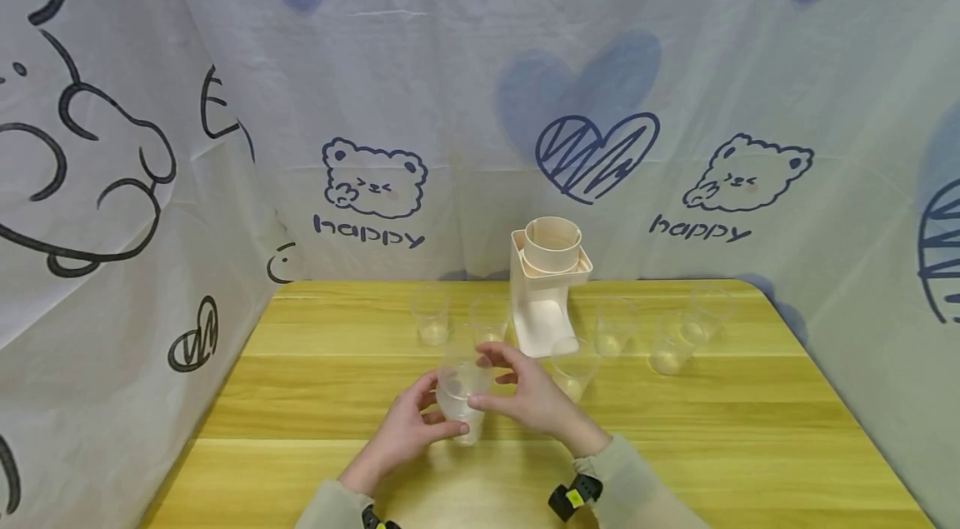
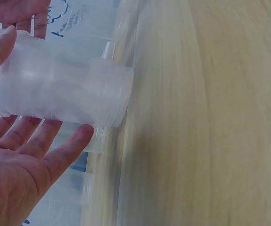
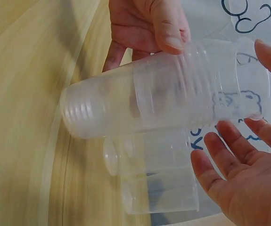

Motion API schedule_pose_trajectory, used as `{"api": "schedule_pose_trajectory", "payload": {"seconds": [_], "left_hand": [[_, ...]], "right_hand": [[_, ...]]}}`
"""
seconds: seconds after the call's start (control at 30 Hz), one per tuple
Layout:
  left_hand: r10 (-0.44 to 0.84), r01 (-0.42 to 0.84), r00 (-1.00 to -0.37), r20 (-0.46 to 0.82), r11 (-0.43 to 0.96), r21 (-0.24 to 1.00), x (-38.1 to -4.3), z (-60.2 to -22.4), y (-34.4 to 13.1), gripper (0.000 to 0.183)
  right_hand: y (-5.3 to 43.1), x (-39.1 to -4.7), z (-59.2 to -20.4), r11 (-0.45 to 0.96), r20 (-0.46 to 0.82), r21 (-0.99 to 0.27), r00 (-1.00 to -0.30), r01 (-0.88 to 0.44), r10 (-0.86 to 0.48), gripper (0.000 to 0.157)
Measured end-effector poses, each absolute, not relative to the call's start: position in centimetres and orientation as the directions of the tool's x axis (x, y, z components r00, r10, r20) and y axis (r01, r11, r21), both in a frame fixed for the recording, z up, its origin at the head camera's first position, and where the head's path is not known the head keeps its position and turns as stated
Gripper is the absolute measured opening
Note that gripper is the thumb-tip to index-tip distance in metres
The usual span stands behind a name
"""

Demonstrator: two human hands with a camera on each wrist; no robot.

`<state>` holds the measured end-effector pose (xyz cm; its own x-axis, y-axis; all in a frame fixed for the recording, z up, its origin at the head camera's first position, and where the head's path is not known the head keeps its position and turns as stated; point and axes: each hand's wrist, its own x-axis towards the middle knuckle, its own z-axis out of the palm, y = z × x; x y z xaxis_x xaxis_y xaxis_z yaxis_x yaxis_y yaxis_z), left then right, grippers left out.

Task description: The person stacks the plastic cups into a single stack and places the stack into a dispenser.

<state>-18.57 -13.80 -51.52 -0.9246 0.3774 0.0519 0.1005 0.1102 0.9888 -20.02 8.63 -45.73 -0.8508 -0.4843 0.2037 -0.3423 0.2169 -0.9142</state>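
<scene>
Above the front middle of the table, my left hand (image 1: 408, 426) grips a stack of clear plastic cups (image 1: 467, 408), its thumb and fingers round the lower part. My right hand (image 1: 528, 396) holds the top cup (image 3: 246, 80) of that stack near the rim, thumb on one side and fingertips on the other. In the right wrist view the stack lies slantwise across the picture, and several nested rims show. The left wrist view has the left fingers (image 2: 64, 148) spread along the cups' side.
A cream-coloured holder (image 1: 543, 296) with a round cylinder on top stands at the back middle. Single clear cups stand about it: one at the left (image 1: 431, 321), one in front (image 1: 573, 371), several at the right (image 1: 670, 350). A printed cloth (image 1: 465, 96) hangs behind the wooden table (image 1: 720, 446).
</scene>
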Motion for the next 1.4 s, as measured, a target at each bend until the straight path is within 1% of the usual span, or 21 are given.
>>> {"api": "schedule_pose_trajectory", "payload": {"seconds": [0.33, 0.77, 1.17, 1.4], "left_hand": [[0.380, 0.094, -0.924, 0.044, 0.112, 0.989, -18.6, -51.6, -13.9, 0.077], [0.396, 0.088, -0.917, 0.047, 0.087, 0.992, -18.7, -51.6, -13.9, 0.077], [0.398, 0.087, -0.916, 0.045, 0.089, 0.992, -18.7, -51.6, -13.8, 0.076], [0.396, 0.097, -0.917, 0.053, 0.094, 0.991, -18.7, -51.7, -13.8, 0.076]], "right_hand": [[8.9, -20.2, -46.2, 0.269, 0.156, -0.906, -0.849, -0.326, -0.504, 0.064], [8.9, -20.3, -46.5, 0.277, 0.126, -0.908, -0.833, -0.316, -0.539, 0.065], [9.1, -20.7, -47.4, 0.288, 0.109, -0.902, -0.815, -0.322, -0.569, 0.066], [9.1, -20.8, -47.6, 0.283, 0.084, -0.910, -0.803, -0.304, -0.590, 0.064]]}}
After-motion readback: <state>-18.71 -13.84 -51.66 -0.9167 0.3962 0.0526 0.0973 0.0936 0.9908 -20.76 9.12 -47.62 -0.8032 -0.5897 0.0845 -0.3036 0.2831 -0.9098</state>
